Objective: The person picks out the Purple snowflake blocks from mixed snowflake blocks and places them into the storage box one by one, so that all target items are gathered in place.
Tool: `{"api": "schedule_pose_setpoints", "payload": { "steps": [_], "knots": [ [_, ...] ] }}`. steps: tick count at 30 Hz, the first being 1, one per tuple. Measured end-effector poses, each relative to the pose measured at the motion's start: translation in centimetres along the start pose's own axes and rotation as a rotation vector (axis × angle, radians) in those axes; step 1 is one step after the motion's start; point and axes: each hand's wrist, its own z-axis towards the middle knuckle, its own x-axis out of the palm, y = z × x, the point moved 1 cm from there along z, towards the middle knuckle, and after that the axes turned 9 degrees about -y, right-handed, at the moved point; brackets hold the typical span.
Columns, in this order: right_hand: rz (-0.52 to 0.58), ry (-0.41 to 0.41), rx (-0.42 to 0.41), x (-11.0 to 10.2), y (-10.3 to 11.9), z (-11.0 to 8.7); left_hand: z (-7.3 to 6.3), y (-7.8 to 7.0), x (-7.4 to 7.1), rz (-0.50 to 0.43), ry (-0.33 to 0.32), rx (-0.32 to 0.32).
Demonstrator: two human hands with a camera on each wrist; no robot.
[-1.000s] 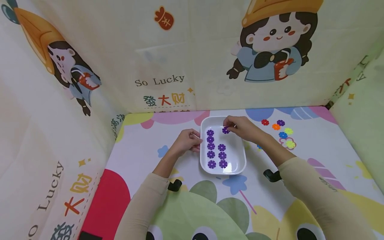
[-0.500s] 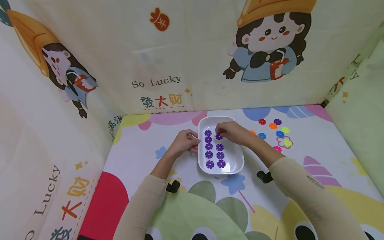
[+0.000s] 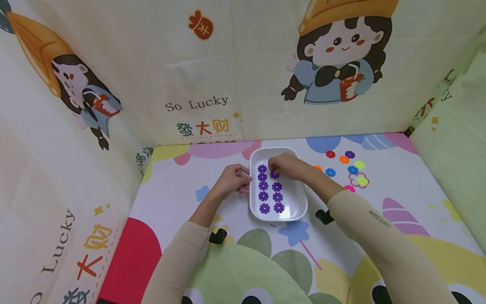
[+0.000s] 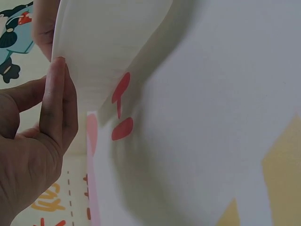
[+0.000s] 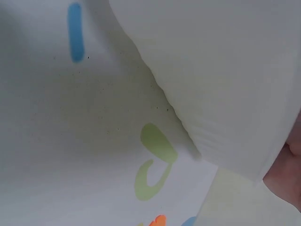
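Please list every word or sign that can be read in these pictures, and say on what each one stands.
"So Lucky": on the back wall sheet.
"發大财": below it on the same sheet, in green, red and orange.
"Lucky" and "大财": on the left wall sheet, partly cut off.
A character on the orange ornament: too blurred to read.
Print on the right sleeve: too small to read.

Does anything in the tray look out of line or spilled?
Nothing stands out. The purple flowers lie flat in two tidy columns inside the white tray. The right hand pinches one at the top of the right column; the left hand holds the tray's left rim. None spilled.
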Motion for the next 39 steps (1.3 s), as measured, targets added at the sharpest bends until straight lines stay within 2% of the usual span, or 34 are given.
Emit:
{"api": "schedule_pose_setpoints", "payload": {
  "steps": [3, 13, 19, 27, 39],
  "knots": [
    [-0.005, 0.027, -0.006, 0.3, -0.2, 0.3, 0.1, 0.1, 0.0, -0.024, 0.009, 0.012],
    [-0.068, 0.077, -0.044, 0.3, 0.3, 0.6, 0.0, -0.1, 0.1, -0.006, 0.002, 0.021],
    [-0.097, 0.121, -0.036, 0.4, 0.2, 0.9, 0.0, 0.1, 0.1, -0.018, 0.01, 0.018],
    [-0.061, 0.149, 0.015, 0.5, 0.1, 1.0, 0.0, -0.1, 0.0, -0.021, 0.012, 0.029],
    [-0.003, 0.15, 0.041, 0.8, 0.0, 1.3, 0.0, 0.0, -0.1, -0.004, 0.01, 0.022]
  ]
}}
